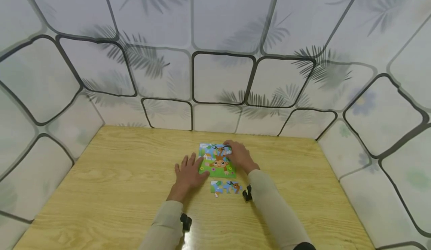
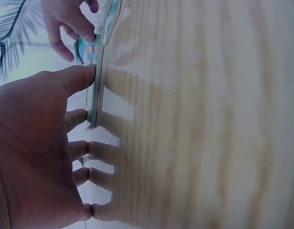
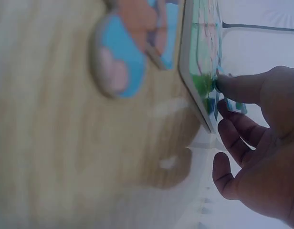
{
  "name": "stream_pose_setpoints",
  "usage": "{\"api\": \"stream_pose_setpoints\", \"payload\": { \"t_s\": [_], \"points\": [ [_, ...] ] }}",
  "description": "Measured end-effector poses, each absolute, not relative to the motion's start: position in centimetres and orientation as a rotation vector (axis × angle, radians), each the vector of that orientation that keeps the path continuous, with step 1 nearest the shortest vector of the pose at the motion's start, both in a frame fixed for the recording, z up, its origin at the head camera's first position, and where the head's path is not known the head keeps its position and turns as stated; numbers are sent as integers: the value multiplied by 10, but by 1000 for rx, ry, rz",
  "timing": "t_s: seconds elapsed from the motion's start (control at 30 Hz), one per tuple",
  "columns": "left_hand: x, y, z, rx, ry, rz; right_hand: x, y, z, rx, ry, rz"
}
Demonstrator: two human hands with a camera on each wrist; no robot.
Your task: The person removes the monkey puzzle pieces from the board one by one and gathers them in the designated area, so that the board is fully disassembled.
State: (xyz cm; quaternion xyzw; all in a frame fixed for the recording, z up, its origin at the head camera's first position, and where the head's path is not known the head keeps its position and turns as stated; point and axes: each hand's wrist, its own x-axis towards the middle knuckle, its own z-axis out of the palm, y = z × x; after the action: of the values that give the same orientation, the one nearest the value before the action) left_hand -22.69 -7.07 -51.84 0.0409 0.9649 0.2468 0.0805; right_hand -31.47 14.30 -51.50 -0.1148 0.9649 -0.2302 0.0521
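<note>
A jigsaw puzzle with a cartoon monkey (image 1: 220, 164) lies in its flat tray on the wooden table. Spread fingers of my left hand (image 1: 188, 173) rest on the table at the puzzle's left side, and its thumb touches the near edge. At the upper right corner, my right hand (image 1: 240, 155) pinches a small puzzle piece (image 3: 237, 106) between thumb and index finger, tilted just over the tray. Its other fingers are loosely bent. Several loose puzzle pieces (image 1: 232, 187) lie just in front of the tray, mostly blue with brown parts.
The light wooden table (image 1: 128, 175) reaches back to a wall covering (image 1: 219, 78) patterned with dark outlines and leaves. Similar covering stands along both sides. Black wrist cameras (image 1: 186, 222) are strapped at both sleeves.
</note>
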Motion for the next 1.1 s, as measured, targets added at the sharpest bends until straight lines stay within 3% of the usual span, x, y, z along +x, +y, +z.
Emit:
{"api": "stream_pose_setpoints", "payload": {
  "t_s": [0.47, 1.1],
  "points": [
    [-226, -70, -519, 115, 2895, 733, -304, 155, -515, -296, 2896, -1070],
    [-227, -69, -522, 123, 2889, 740, -268, 191, -508, -388, 2763, -1107]
  ]
}}
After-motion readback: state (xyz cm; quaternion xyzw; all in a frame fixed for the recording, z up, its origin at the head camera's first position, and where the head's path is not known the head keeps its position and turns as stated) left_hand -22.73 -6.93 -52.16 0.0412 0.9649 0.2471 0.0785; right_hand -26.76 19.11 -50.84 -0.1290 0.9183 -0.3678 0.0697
